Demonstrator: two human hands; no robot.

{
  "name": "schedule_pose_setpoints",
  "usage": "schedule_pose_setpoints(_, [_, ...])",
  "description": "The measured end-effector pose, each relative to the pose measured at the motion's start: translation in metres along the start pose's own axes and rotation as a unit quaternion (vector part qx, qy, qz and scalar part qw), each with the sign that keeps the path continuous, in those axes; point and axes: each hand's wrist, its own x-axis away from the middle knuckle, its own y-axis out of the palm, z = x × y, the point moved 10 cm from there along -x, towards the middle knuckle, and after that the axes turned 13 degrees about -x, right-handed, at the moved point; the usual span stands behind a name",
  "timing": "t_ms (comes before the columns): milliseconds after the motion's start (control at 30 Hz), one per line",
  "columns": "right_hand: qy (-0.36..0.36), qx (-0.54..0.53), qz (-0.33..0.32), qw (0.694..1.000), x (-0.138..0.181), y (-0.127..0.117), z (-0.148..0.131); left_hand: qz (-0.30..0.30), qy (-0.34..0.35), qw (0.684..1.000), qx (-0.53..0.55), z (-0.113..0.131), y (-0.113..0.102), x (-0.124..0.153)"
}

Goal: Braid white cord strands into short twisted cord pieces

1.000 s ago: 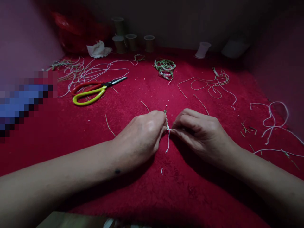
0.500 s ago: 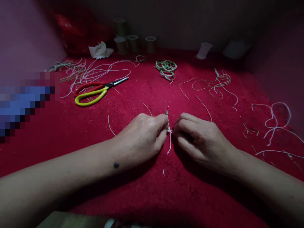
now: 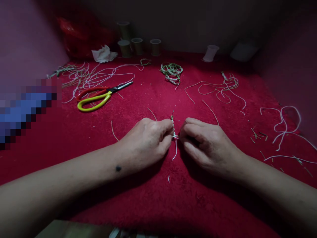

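Between my two hands is a short braided cord [image 3: 173, 129], white and green, with a small green loop at its far end. The thumb and fingers of my left hand [image 3: 151, 137] pinch it from the left side. My right hand [image 3: 205, 140] is curled close by on the right, fingertips together at a short thread end that sticks out of the braid. A loose white cord tail [image 3: 176, 150] hangs from the braid towards me, its end on the red cloth. The fingertips of both hands are partly hidden.
Scissors [image 3: 99, 99] with red and yellow handles lie at left, beside tangled cords [image 3: 84, 77]. Finished braided loops [image 3: 172, 71] lie beyond my hands. Spools [image 3: 155, 48] stand at the back. Cord offcuts [image 3: 257, 134] and white cord [image 3: 284, 122] lie at right on the red cloth [image 3: 158, 205].
The whole view has shifted slightly left. Both hands keep nearly the same hold on the braided cord.
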Motion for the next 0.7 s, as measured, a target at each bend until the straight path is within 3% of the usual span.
schedule_pose_setpoints(200, [-0.001, 0.001, -0.001, 1.000, 0.0013, 0.0006, 0.0011, -0.016, -0.009, 1.000, 0.006, -0.0039, 0.0030, -0.0001])
schedule_pose_setpoints(700, [-0.019, -0.008, -0.048, 0.999, 0.0017, 0.0097, -0.0024, 0.010, -0.005, 1.000, 0.000, -0.0028, 0.0008, -0.0007])
